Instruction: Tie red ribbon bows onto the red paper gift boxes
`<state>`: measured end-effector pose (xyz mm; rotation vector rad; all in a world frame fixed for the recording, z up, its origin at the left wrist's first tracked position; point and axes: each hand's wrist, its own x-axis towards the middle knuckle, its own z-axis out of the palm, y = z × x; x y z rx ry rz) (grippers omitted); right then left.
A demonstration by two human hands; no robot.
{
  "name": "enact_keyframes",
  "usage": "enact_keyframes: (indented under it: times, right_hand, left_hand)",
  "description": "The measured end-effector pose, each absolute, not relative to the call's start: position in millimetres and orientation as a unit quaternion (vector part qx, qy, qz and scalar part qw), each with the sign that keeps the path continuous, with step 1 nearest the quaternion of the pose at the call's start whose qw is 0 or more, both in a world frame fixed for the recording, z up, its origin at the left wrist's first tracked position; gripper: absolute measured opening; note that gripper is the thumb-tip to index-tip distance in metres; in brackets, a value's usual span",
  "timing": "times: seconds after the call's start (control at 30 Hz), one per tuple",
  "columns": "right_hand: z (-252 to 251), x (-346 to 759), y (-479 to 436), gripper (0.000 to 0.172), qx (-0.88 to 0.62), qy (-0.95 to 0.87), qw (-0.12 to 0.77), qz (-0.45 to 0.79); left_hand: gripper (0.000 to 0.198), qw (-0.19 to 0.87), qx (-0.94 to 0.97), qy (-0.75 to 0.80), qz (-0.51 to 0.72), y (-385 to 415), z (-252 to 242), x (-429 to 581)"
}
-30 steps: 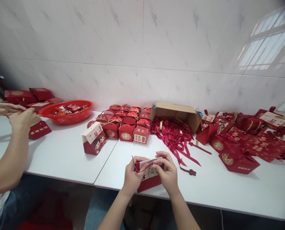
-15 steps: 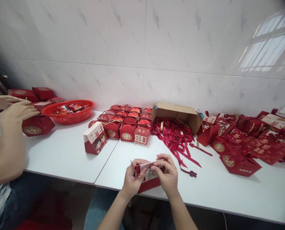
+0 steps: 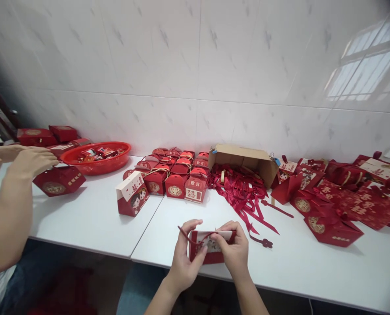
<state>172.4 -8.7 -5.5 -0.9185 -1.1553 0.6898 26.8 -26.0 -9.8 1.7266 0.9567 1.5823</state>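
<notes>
At the table's front edge, a small red and white paper gift box point(image 3: 215, 258) stands between my two hands. My left hand point(image 3: 185, 259) grips the box's left end, its thumb on the printed front. A dark red strap point(image 3: 192, 240) curves out past those fingers and crosses the front of the box. My right hand point(image 3: 236, 248) grips the right end, fingers behind the top and thumb pressed near the strap's end. Whether that thumb pinches the strap, I cannot tell. A loose strap with a flower-shaped end point(image 3: 262, 242) lies to the right.
A carton point(image 3: 243, 154) spills red ribbons point(image 3: 237, 186). Rows of red boxes point(image 3: 177, 186) stand left of it, with one white-topped box point(image 3: 132, 194) in front. Several gift boxes point(image 3: 333, 227) crowd the right. A co-worker's hands point(image 3: 29, 162) hold a box by a red basin point(image 3: 99, 166) of sweets.
My hands have spread slightly apart, and the box has turned its printed front more towards me. The strap now reaches across the front. The co-worker's box has moved right.
</notes>
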Motion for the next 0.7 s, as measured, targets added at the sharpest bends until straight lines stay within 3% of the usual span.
enact_keyframes:
  times: [0.2,0.37,0.47,0.57,0.7]
  right_hand:
    - [-1.2,176.7,-16.6,0.024,-0.377,-0.529,0.707,0.279]
    - [2.8,174.9,-29.7,0.026,-0.324,-0.586,0.691,0.274]
    - [4.4,174.9,-38.2,0.029,-0.295,-0.616,0.681,0.264]
    - [6.8,176.7,-44.6,0.029,-0.273,-0.637,0.674,0.255]
    - [10.7,179.2,-48.2,0.028,-0.264,-0.65,0.671,0.24]
  left_hand:
    - [0.02,0.33,0.596,0.367,0.633,-36.4,12.5,18.5]
    - [0.019,0.365,0.525,0.408,0.651,-44.8,35.0,21.4]
    - [0.019,0.325,0.519,0.432,0.663,-50.7,45.5,19.3]
    - [0.015,0.306,0.575,0.393,0.65,-54.4,49.9,11.2]
    - [0.025,0.307,0.672,0.341,0.582,-55.0,50.3,0.0]
